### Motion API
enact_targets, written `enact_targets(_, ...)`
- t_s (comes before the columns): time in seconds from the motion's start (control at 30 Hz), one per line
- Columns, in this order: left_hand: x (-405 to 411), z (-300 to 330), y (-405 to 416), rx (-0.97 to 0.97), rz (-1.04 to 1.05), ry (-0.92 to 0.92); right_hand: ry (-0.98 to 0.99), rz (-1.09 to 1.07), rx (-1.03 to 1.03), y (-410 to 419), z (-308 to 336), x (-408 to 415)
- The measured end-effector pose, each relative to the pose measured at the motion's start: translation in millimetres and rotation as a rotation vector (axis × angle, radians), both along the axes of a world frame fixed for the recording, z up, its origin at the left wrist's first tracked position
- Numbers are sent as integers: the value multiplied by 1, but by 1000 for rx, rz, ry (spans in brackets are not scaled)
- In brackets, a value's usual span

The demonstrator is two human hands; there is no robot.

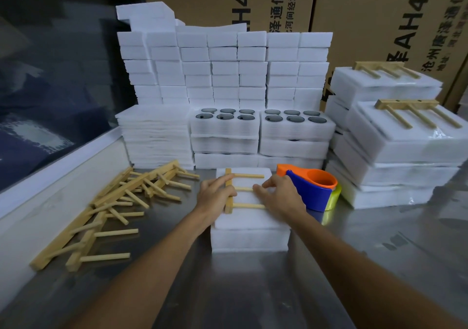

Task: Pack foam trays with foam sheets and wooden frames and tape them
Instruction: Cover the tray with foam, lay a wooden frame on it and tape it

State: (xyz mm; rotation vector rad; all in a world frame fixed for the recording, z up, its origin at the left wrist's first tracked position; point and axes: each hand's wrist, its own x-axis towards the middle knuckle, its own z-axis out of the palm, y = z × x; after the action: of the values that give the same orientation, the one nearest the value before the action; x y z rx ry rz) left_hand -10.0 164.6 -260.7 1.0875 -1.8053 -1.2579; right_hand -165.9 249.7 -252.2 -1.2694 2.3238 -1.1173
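A white foam tray block (pixel 249 240) covered by a foam sheet stands on the metal table in front of me. On top of it lies a wooden frame (pixel 247 176), a bar with three prongs pointing right. My left hand (pixel 215 197) lies over the bar at the left, fingers straight across it. My right hand (pixel 281 197) presses flat on the prongs at the right. An orange and blue tape dispenser (pixel 314 189) sits just right of my right hand.
Loose wooden frames (pixel 111 209) lie piled at the left. A stack of foam sheets (pixel 155 136) and foam trays with round holes (pixel 225 128) stand behind. Packed bundles with frames (pixel 405 146) are stacked at right. Foam blocks and cardboard boxes (pixel 379 12) fill the back.
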Motion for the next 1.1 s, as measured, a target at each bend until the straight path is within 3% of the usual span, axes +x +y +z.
enact_targets(0.27, -1, -3, 3, 10, 7, 3, 67, 21, -38, 5, 3, -3)
enact_targets(0.4, -1, -4, 3, 33, -4, 22, 368, -174, -126, 12, 16, -29)
enact_targets(0.47, -1, -3, 2, 30, -2, 17, 438, -243, -16, 13, 19, -48)
enact_targets(0.6, 0, -2, 3, 18, -15, 4, 396, -202, 306, 11, 14, -77)
enact_targets(0.77, 1, -2, 4, 30, -39, -5, 549, -230, 356, 7, 4, -84)
enact_targets(0.97, 3, -4, -2, 41, -67, -44, 606, -168, 339, 12, -4, -96)
enact_targets(1.1, 9, 0, -7, 6, -122, -172, 538, -255, 175, 17, 5, -97)
